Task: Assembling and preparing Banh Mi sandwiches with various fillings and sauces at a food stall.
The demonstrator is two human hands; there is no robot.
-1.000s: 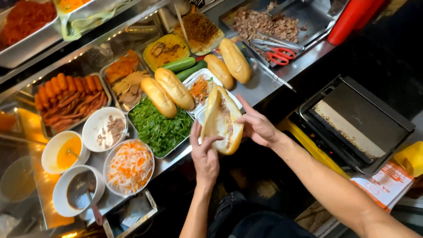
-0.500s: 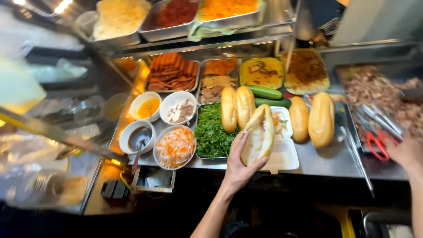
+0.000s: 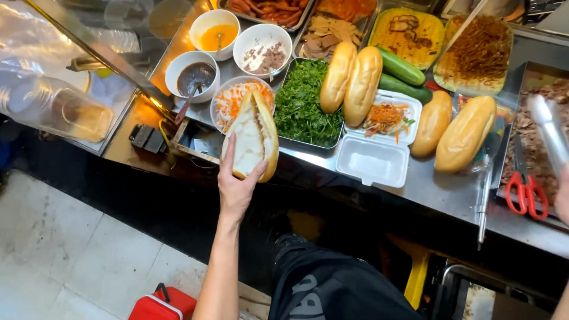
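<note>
Bread [image 3: 252, 139], cut open and long, sits in the left hand [image 3: 237, 189], fingers wrapped under it, above the counter edge [image 3: 415, 189] near the greens [image 3: 302, 106]. It looks light, crusty outside and soft inside, so hold it gently underneath. The right hand [image 3: 562, 198] grips shiny metal tongs [image 3: 548, 133].

Four whole bread rolls [image 3: 362, 84] were counted on the counter, plus one split-open roll [image 3: 252, 136], two cucumbers [image 3: 401, 65], four round bowls [image 3: 191, 74], one white foam box [image 3: 374, 159] and one pair of red scissors [image 3: 526, 191].
</note>
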